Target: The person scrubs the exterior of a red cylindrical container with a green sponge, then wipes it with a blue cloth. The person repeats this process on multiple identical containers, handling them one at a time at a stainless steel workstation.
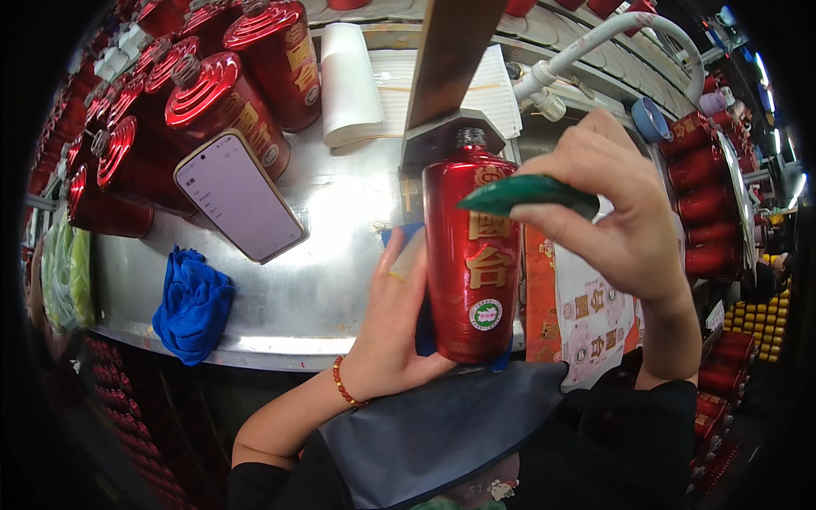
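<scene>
The left hand (395, 327) is wrapping its fingers round the lower body of a glossy red bottle (473, 255), holding it upright at the picture's centre, its neck reaching up under a dark metal bracket (442, 136) at 12 o'clock. The right hand (625, 208), at 3 o'clock from the bottle, is pinching a flat dark green piece (527, 194) between thumb and fingers, its tip lying across the bottle's shoulder. A blue cloth (194, 306) is lying on the steel table (306, 289) at 9 o'clock, and a phone (238, 194) with a lit screen is leaning against a row of red bottles (212, 102) at 10 o'clock. A stack of white paper (348, 81) is sitting at 11 o'clock. A white hose (612, 34) is curving overhead at 1 o'clock. More red bottles (705, 204) are stacking up at 3 o'clock.
</scene>
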Available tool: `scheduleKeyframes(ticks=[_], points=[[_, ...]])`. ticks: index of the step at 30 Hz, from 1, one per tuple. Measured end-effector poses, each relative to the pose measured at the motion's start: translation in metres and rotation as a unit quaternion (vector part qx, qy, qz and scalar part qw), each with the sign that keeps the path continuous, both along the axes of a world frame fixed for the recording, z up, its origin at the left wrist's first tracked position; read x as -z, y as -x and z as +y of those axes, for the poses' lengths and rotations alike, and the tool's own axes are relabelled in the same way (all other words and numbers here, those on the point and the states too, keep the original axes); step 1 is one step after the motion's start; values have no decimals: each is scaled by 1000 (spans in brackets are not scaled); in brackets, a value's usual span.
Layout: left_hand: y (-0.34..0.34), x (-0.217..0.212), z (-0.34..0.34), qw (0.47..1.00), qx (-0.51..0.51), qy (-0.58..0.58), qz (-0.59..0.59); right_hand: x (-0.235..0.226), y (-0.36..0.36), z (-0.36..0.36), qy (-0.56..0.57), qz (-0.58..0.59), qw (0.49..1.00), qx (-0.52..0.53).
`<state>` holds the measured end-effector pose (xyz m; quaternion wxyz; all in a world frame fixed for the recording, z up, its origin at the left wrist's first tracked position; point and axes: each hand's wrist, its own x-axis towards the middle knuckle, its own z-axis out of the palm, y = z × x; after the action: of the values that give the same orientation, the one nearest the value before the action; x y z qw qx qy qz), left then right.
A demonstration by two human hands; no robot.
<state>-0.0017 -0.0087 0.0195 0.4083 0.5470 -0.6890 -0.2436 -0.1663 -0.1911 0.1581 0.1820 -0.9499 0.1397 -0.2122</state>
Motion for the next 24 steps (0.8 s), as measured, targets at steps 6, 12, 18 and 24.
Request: scheduleKeyframes(ticks=[6,12,18,24], points=[[1,8,5,999,-4,-18,30,-2,2,27,151,37,988,-12],[1,11,9,998,-7,-43,37,2,8,36,259,63,964,-4],[-1,3,6,999,0,-45,20,-1,-3,29,238,52,970,8],[-1,4,5,999,1,-31,23,-1,-6,7,38,36,998,26]])
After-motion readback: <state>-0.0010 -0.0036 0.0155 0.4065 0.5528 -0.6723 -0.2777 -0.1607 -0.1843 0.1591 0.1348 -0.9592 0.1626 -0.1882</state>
